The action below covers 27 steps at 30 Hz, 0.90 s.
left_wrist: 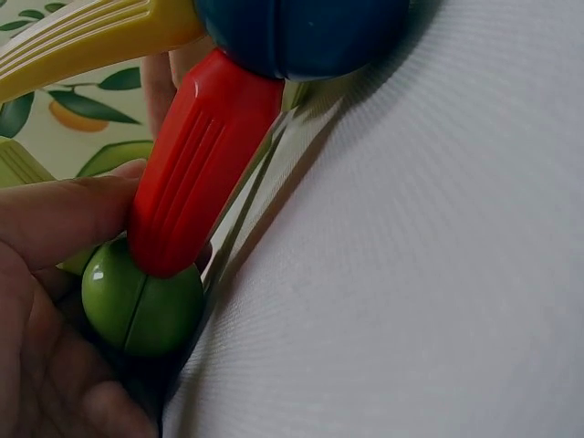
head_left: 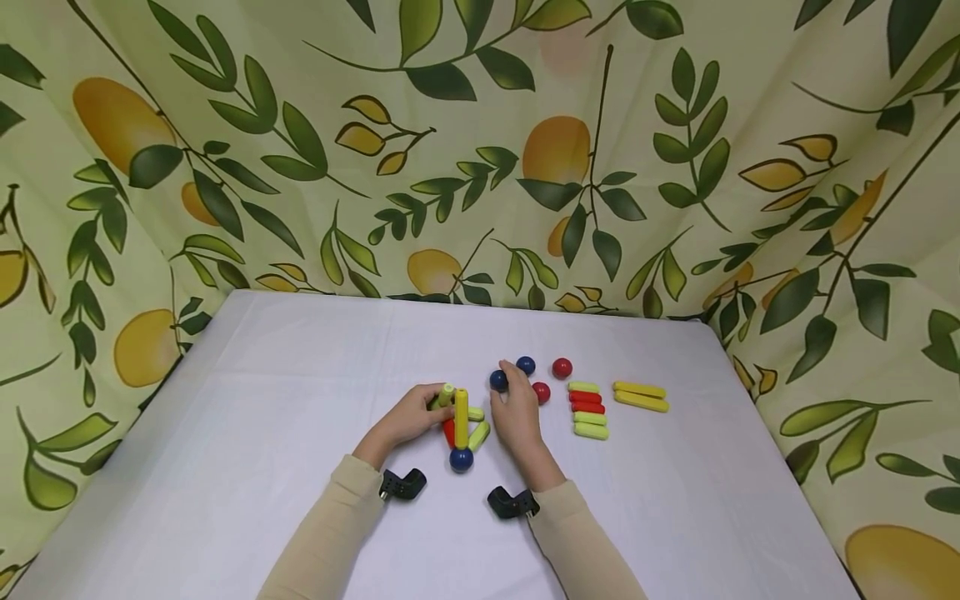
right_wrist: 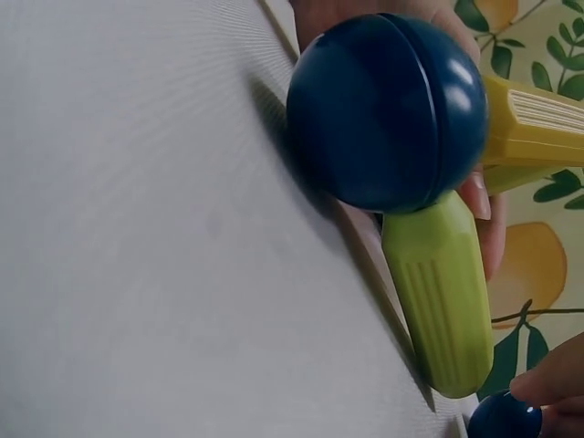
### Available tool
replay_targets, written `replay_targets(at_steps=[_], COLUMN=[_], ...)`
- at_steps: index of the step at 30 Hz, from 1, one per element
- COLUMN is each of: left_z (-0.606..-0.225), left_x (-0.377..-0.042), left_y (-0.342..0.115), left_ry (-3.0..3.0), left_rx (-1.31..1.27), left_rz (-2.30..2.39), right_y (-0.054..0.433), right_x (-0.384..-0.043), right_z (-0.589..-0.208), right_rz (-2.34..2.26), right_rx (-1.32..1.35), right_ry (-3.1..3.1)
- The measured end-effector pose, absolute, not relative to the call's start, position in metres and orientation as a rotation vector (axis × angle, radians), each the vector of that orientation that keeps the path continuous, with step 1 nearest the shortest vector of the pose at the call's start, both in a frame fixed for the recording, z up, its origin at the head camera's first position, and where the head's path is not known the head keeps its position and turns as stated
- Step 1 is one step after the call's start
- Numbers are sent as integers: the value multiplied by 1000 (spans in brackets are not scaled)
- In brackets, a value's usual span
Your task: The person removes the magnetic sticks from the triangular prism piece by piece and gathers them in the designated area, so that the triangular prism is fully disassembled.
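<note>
Okay, left hand (head_left: pixel 408 414): I see it curled round green ball (left_wrist: pixel 141 306), thumb on red stick (left_wrist: pixel 201 173).
Right hand (head_left: pixel 517 414): pinches blue ball (head_left: pixel 498 381) at fingertips.
Joined yellow stick (head_left: pixel 461 421): between hands.

Red rod (left_wrist: pixel 205 164) linking green ball (left_wrist: pixel 141 306), blue ball (left_wrist: pixel 306 32) — second blue ball (head_left: pixel 498 381), pinched

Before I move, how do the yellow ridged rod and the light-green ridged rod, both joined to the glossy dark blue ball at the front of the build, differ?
Pose: the yellow ridged rod rises from the glossy dark blue ball, while the light-green ridged rod lies low along the white cloth-covered table.
Length: the yellow rod looks longer than the light-green one.
Shared: both have grooved sides and touch that same ball.
</note>
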<state>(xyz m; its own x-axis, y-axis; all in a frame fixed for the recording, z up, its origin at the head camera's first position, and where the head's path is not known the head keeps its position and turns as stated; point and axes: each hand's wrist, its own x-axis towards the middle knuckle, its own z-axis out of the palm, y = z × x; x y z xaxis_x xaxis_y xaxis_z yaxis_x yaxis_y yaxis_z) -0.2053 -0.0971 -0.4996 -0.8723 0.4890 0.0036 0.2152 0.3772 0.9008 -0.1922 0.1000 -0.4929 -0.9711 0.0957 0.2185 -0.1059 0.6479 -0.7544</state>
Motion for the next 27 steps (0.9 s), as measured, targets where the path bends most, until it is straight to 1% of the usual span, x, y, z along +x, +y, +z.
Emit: replay_targets(at_steps=[5, 10, 16, 21, 27], left_z=[-499, -499, -499, -499, -475], left_x=[-205, -205, -205, -205, -195], left_y=[-96, -96, -98, -99, -98], left_ry=[2380, 2377, 2352, 2309, 2249], left_rx=[618, 637, 723, 743, 818], left_rz=[1482, 1482, 1510, 1538, 1527], right_y=[101, 99, 94, 90, 87], right_x=[-188, -186, -181, -178, -174], right_z=[-490, -487, -485, -483, -481], right_rz=[1239, 1300, 1535, 1728, 1821], right_rx=[85, 231, 436, 576, 672], right_ry=[-2533, -2394, -2353, -2381, -2425])
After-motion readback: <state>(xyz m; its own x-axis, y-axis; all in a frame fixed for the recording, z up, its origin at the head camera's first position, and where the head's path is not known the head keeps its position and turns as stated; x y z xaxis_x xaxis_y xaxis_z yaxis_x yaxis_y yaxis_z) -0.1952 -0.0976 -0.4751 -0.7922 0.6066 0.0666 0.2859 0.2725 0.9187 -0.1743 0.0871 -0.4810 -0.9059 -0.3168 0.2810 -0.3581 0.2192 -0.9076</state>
